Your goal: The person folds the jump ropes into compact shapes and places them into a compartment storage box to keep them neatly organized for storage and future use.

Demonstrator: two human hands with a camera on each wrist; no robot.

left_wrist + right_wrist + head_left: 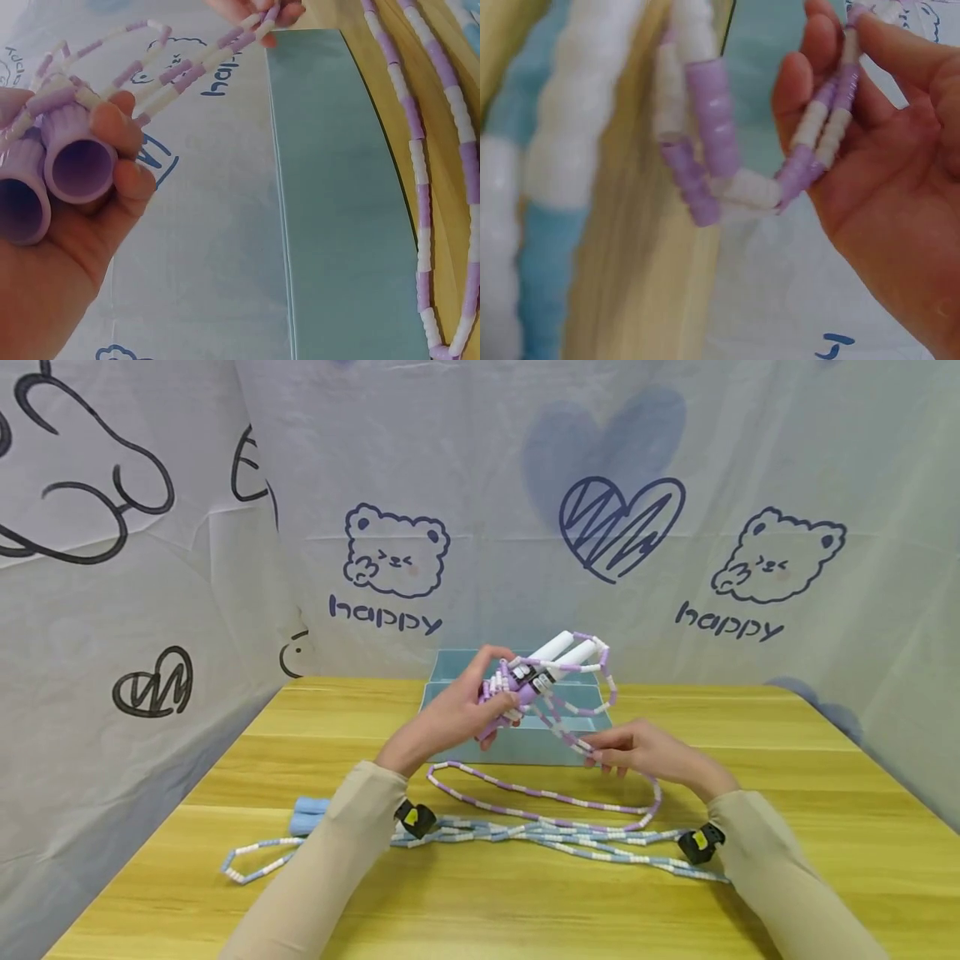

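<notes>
As I follow the left hand (452, 713): it grips two purple-and-white handles (543, 681) side by side, thumb and fingers curled around them, with turns of beaded cord (424, 202) wrapped about the purple ends.
Right hand (654, 757): thumb and fingers pinch a doubled stretch of that cord, apart from the left hand; the right wrist view shows me the strands crossing the palm side.
Handles and cord: the handles are held up in front of the open box (517, 747), while a free loop of cord lies on the tabletop (487, 910), just on the near side of the box.
Box: pale blue-green, by the middle of the tabletop's far edge.
Blue-and-white rope (551, 262): stretched across the tabletop nearer its front edge, the blue handles (306, 824) toward the left edge.
Winding: I judge this to be the step in hand, partly done.
Loose loop: I think the next move calls for the right hand to bring this slack round the handles, the left holding firm.
</notes>
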